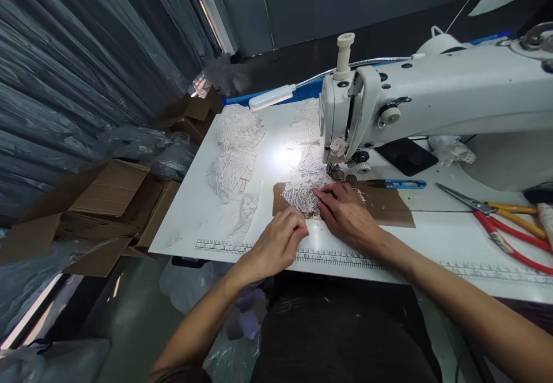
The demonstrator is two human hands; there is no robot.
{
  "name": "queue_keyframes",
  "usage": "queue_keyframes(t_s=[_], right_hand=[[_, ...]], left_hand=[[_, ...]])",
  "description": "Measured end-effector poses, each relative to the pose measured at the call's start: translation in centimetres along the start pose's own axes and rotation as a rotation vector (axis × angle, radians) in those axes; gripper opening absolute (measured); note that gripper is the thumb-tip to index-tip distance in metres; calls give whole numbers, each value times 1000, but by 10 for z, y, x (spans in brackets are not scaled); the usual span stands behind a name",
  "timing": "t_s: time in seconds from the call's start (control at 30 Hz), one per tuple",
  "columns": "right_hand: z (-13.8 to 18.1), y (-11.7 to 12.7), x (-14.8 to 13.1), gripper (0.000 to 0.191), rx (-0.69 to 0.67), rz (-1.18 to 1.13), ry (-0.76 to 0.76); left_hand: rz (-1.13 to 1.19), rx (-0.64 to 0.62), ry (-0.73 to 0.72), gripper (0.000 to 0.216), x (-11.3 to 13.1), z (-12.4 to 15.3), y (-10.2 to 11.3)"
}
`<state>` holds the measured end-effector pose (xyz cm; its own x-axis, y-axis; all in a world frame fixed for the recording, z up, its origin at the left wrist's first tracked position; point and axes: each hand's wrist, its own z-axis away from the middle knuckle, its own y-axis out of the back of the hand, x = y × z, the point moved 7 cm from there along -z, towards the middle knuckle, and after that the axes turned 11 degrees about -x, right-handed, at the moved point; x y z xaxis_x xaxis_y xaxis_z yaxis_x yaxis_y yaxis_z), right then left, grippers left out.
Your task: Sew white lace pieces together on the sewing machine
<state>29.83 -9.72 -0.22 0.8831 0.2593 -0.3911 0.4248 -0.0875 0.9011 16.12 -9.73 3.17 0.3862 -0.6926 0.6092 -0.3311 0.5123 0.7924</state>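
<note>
A piece of white lace (302, 193) lies in front of the sewing machine's presser foot (335, 171), over a brown sheet (391, 213). My right hand (348, 216) presses down on the lace's right side, its thumb and index finger pinching the edge. Just left of it, my left hand (276, 242) is closed with curled fingers at the front edge of the brown sheet. Whatever lies between the left fingertips is hidden. More white lace (307, 121) trails behind the foot under the machine head.
White lace cups (235, 126) lie along the table's left side. Blue thread snips (400, 184), scissors with orange handles (514, 213) and red-handled scissors (496, 233) rest at right. A lamp (272, 97) lights the work. Cardboard boxes (110, 190) stand left of the table.
</note>
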Motion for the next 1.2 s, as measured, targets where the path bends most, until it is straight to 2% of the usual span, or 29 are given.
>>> queue_keyframes(t_s=[0.07,0.17,0.27,0.37,0.5,0.63,0.73,0.8,0.87,0.93,1.0,1.07,1.13,1.2], right_hand=[[0,-1,0,37,-1,5,-2],[0,-2,1,38,-7,9,-13],[-1,-1,3,36,9,-23,-16],[-2,1,5,33,28,-91,-13],[-2,3,6,32,14,-115,-12],[-2,2,6,35,-25,-116,-4],[-3,1,6,32,-28,-102,-10],[-3,0,6,31,-26,-84,-14],[-3,-1,5,30,-22,-74,-17],[-3,-2,5,29,-19,-70,-23],[-3,-1,5,29,-16,-64,-31],[-2,-1,4,29,-18,-54,-39],[-1,-1,3,29,-19,-49,-46],[0,0,3,29,-17,-47,-47]], left_hand=[[197,21,-18,16,0,13,15],[420,135,-43,19,-3,26,28],[682,168,-55,23,-8,25,19],[813,101,-68,27,-4,21,4],[766,-29,-40,26,5,22,-7],[624,-57,-25,20,7,27,-6],[514,-88,-83,20,17,34,-5],[509,-137,-173,21,31,41,-4],[563,-275,-282,23,52,50,-6],[565,-469,-337,23,70,60,-10],[393,-577,-272,17,74,66,-12],[118,-508,-123,20,63,62,-5],[-90,-326,23,19,46,52,7],[-172,-119,100,22,30,40,16]])
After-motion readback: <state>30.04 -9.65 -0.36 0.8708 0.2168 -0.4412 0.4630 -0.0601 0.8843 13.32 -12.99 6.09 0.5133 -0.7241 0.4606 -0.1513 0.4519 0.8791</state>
